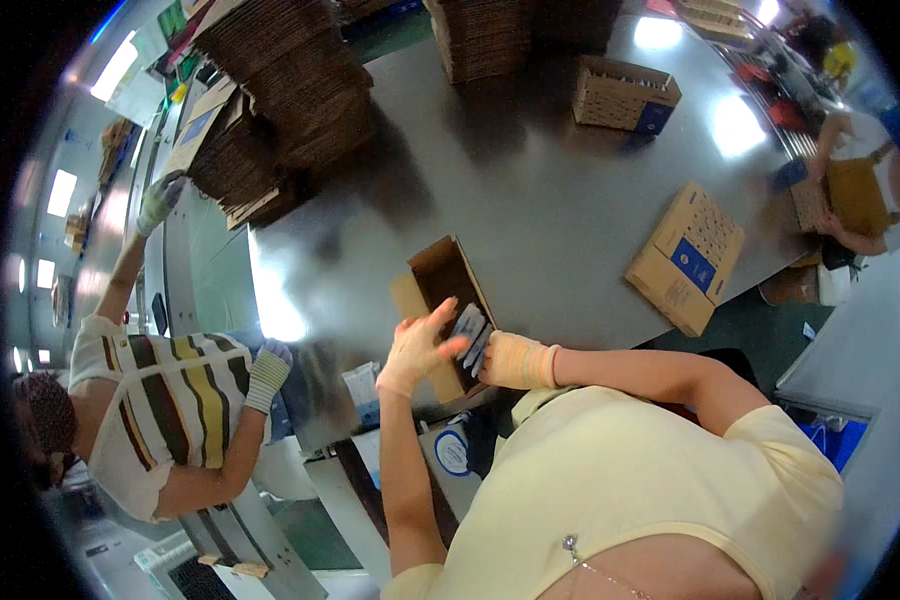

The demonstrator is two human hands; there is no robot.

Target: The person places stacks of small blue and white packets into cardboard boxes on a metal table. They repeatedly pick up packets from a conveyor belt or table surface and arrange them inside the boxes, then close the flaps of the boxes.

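An open cardboard box (440, 270) lies in front of me near the table's front edge, with its flaps spread. Several slim grey packets (472, 338) stand bunched in its near right part. My left hand (420, 348) hovers over the box beside the packets, its fingers apart and nothing visible in them. In a pale glove with a striped cuff, my right hand (515, 360) closes against the right side of the packets at the box's edge. Its fingertips are partly hidden behind them.
Tall stacks of flattened cardboard (290, 90) stand at the far left of the metal table (540, 210). A closed box (688, 258) lies to the right, and a filled open box (625, 95) farther back. Co-workers stand at left (170, 400) and far right (865, 180).
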